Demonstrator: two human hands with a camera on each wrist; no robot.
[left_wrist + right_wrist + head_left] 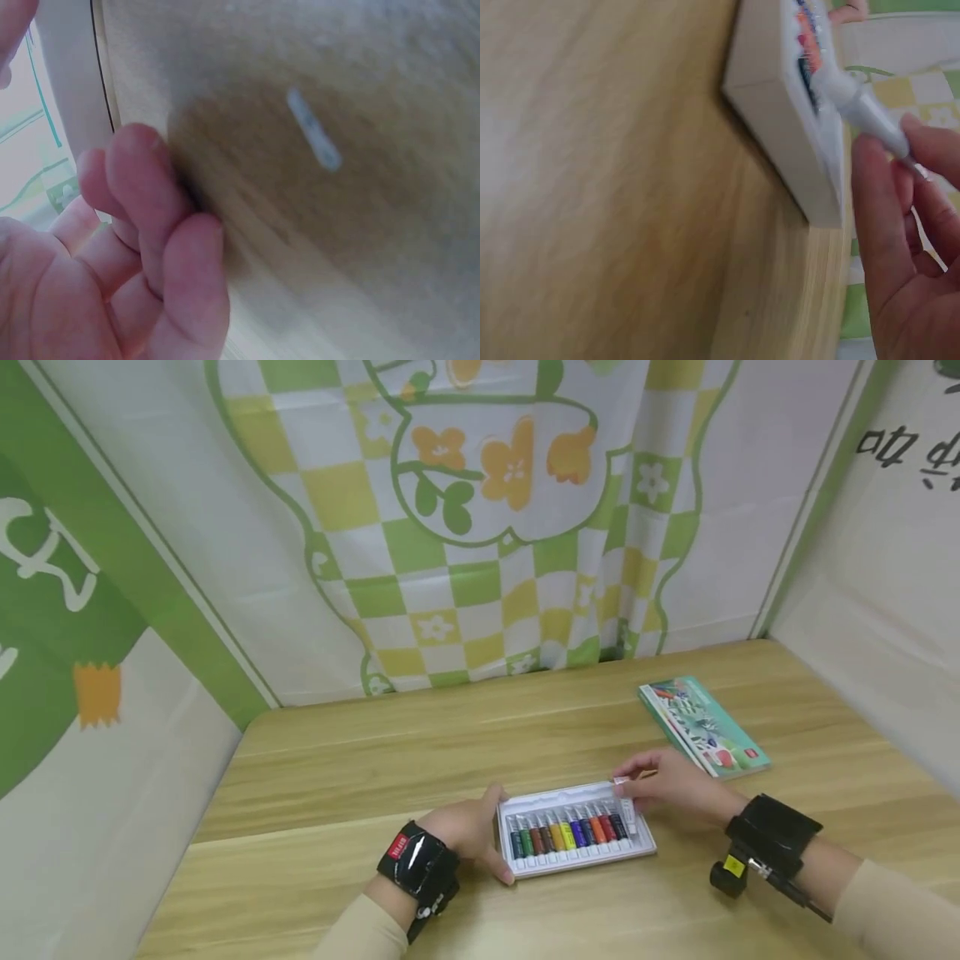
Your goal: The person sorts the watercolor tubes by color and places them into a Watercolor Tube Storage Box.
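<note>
Left hand (467,831) low, fingers curled, thumb out; right hand (670,787) forward, fingertips pinched together; both wrists strapped.

Even, bright light fills my head view, sharp throughout, though straight lines bend near the edges. Both wrist views are soft: my fingers (150,225) throw a dark shadow on the blurred table (360,247).

head view looks down; wrist views close on tray (575,852).
</note>
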